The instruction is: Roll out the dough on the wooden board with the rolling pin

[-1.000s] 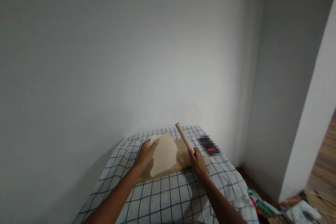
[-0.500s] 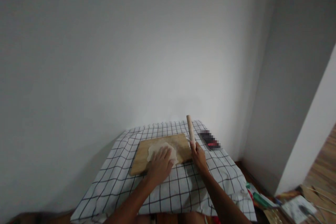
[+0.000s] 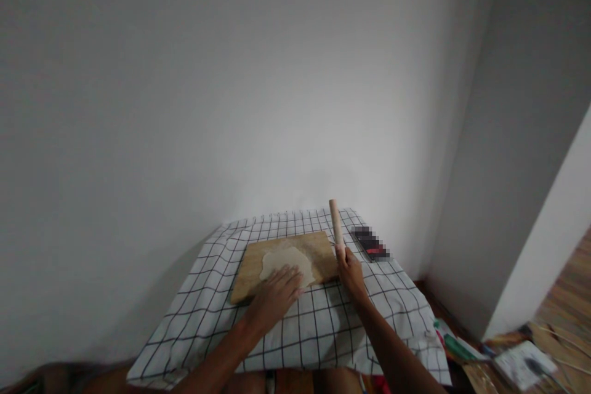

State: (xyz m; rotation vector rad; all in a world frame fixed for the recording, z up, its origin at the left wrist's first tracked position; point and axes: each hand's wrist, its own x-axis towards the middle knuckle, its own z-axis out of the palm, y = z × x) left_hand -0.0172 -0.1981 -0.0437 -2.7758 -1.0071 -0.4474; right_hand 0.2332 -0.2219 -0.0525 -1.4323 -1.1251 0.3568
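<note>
A white cloth (image 3: 295,332) printed with a thin black grid covers the bench, hanging in soft folds over its near and left edges. On it lies one rectangular wooden board (image 3: 252,265), pale brown with rounded corners, its long side running left to right.

One sheet of dough (image 3: 284,258) lies flat on the middle of the board, cream-coloured, thin and irregular in outline, roughly oval with a lobed edge. The left hand (image 3: 277,295) rests palm down with fingers spread, its fingertips on the near edge of the dough and the heel of the hand over the board's near rim and the cloth; its grip is wide and flat, closed on nothing.

Just right of the board, the right hand (image 3: 351,272) is wrapped around the lower end of one rolling pin (image 3: 335,221), a plain, smooth, light wooden cylinder. The pin stands tilted up and away from the person, its far end raised above the board's right far corner; its grip is a closed fist around the pin's shaft. The pin is clear of the dough.

Right of the pin, a small dark flat object (image 3: 369,243) with a red patch lies on the cloth; it is blurred and cannot be identified. Further right, beyond the bench's corner, some scattered papers and packets (image 3: 512,366) lie on a wooden floor (image 3: 572,283). Plain pale walls (image 3: 231,74) stand behind the bench.
</note>
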